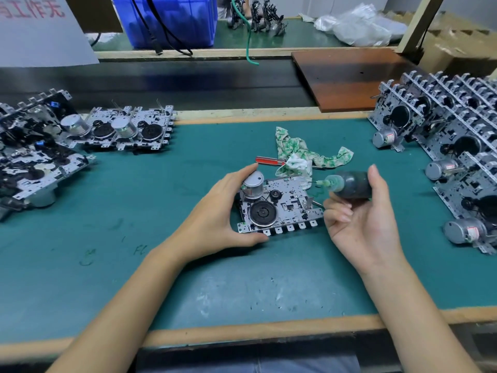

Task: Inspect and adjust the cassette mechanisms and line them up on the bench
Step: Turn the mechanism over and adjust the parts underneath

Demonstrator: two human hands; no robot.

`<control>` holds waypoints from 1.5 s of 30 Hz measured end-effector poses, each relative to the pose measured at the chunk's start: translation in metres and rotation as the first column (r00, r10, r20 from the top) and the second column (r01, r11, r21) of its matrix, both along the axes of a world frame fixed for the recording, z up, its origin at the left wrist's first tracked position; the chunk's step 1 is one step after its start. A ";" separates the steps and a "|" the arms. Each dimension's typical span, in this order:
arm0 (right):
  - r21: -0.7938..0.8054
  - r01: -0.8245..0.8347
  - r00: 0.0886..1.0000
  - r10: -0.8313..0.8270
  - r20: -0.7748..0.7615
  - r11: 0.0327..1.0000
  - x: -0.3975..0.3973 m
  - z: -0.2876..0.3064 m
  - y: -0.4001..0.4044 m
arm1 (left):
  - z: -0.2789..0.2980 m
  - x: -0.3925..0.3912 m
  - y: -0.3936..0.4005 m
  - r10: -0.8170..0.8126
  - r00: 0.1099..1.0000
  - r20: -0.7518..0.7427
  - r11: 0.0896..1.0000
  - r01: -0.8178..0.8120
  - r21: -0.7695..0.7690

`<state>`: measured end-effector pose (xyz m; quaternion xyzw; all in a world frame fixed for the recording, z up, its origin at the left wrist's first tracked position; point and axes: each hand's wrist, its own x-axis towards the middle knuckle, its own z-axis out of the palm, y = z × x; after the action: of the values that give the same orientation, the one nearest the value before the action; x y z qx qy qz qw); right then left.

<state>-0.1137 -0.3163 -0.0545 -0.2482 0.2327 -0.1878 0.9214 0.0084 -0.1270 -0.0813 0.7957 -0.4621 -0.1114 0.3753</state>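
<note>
A metal cassette mechanism (pixel 282 205) with a silver motor and a black flywheel lies flat on the green bench mat (pixel 161 265) at the centre. My left hand (pixel 223 214) grips its left side, forefinger over the motor and thumb under the near edge. Just right of the mechanism, my right hand (pixel 360 211) holds a small dark bottle (pixel 352 184) on its side, the green-stained nozzle pointing left at the mechanism's top right corner.
Several mechanisms (pixel 126 129) lie at the left and back left. Rows of upright mechanisms (pixel 451 146) fill the right side. A green-and-white rag (pixel 298 152) and a red-handled screwdriver (pixel 269 160) lie behind the held one. A brown board (pixel 349 76) sits at the back right.
</note>
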 end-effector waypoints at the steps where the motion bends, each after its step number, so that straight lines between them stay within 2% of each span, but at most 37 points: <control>1: 0.000 -0.002 1.000 0.002 0.002 1.000 0.000 0.000 0.000 | 0.000 0.001 0.000 0.011 1.000 0.006 1.000 -0.011 -0.002; 11: 0.012 -0.033 0.999 0.033 -0.013 0.999 0.001 -0.001 0.000 | -0.001 0.004 0.008 -0.041 0.994 -0.103 0.998 0.036 -0.042; 27: 0.032 -0.027 0.999 0.028 -0.036 0.999 0.000 0.001 -0.001 | -0.004 0.005 0.009 -0.077 0.986 -0.145 0.997 0.076 -0.015; 32: 0.026 -0.034 0.999 0.035 -0.038 0.999 -0.001 0.001 -0.002 | 0.001 -0.008 0.000 0.007 1.000 -0.012 0.999 -0.008 -0.040; 35: 0.014 -0.032 0.999 0.032 -0.036 0.999 -0.001 0.001 -0.001 | 0.001 -0.006 -0.001 -0.028 1.000 0.008 0.999 0.028 -0.024; 39: -0.097 0.038 0.997 -0.044 -0.058 0.995 0.000 0.000 0.000 | 0.000 -0.001 0.003 -0.046 0.999 -0.006 0.999 0.046 0.007; 45: -0.407 0.062 0.992 -0.101 -0.077 0.911 -0.005 -0.004 0.003 | 0.002 -0.001 0.006 -0.030 0.999 -0.016 0.999 0.030 0.025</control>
<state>-0.1186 -0.3133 -0.0587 -0.4319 0.2431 -0.2580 0.8293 0.0073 -0.1212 -0.0795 0.7924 -0.4698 -0.1289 0.3671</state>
